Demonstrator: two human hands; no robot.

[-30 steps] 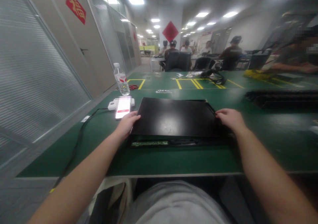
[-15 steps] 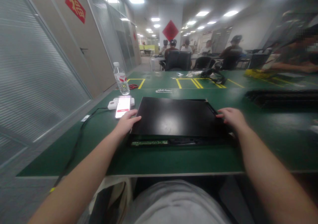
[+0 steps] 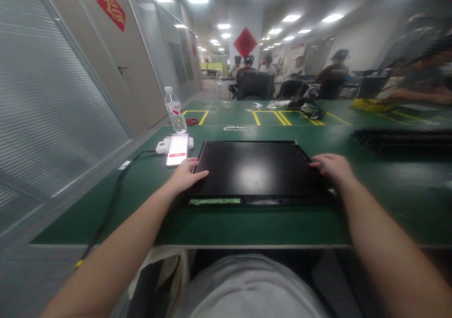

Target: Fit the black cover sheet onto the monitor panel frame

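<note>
As the black panel (image 3: 252, 167) settles flatter near the table's front edge (image 3: 254, 246), seemingly seated, the left hand (image 3: 184, 176) looks open; the right hand (image 3: 335, 168), unclear.

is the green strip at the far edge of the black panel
No, the green strip shows along the near edge of the black panel.

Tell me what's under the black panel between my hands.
The black panel sits over a dark frame, whose edges show past it, with a green strip at the near left. Whatever lies directly beneath the panel is covered.
</note>
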